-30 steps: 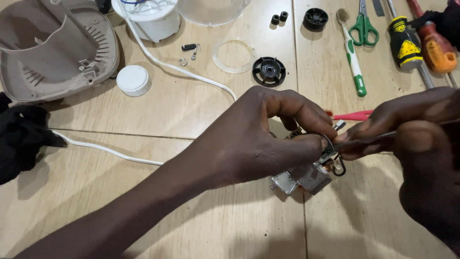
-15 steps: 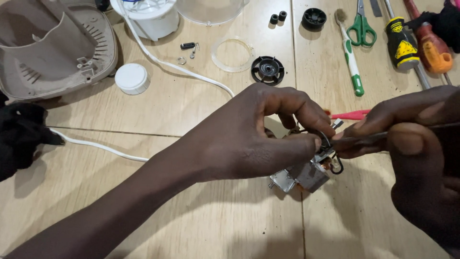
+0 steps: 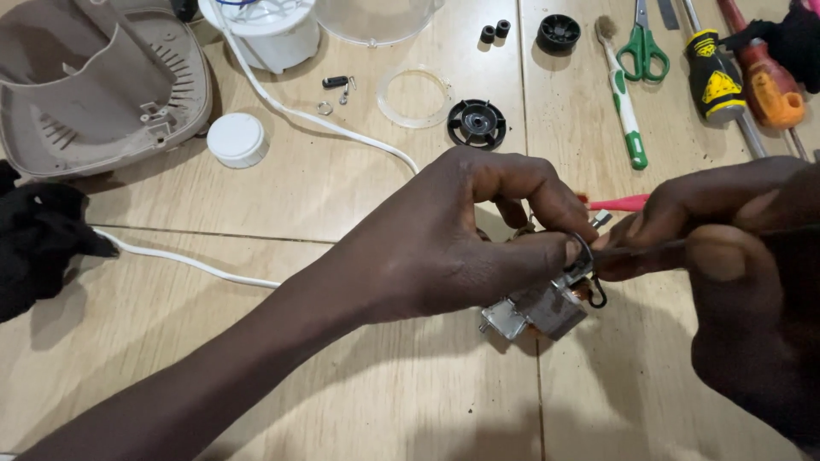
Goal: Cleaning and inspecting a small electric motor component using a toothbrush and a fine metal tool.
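- A person's left hand (image 3: 461, 239) pinches a small metal motor part (image 3: 538, 309) between thumb and fingertips, holding it just above the wooden table (image 3: 342, 384)
- The right hand (image 3: 735, 256), just right of the motor part, has its fingers pressed together around a thin dark tool (image 3: 675, 245) whose tip meets the black wire loop (image 3: 589, 273) at the part's top
- A red wire (image 3: 623, 203) shows just behind the motor part, between the two hands
- Beyond the motor part lie a black ribbed wheel (image 3: 477, 124) and a clear plastic ring (image 3: 415, 96)
- Far left of the motor part sit a beige appliance housing (image 3: 94, 85), a white round cap (image 3: 238, 139) and a black cloth (image 3: 38, 239); a white cord (image 3: 188, 263) runs behind the left forearm
- Up and right of the motor part rest a green-and-white toothbrush (image 3: 623, 102), green-handled scissors (image 3: 644, 47) and two screwdrivers, one yellow-and-black (image 3: 713, 77), one orange (image 3: 769, 81)
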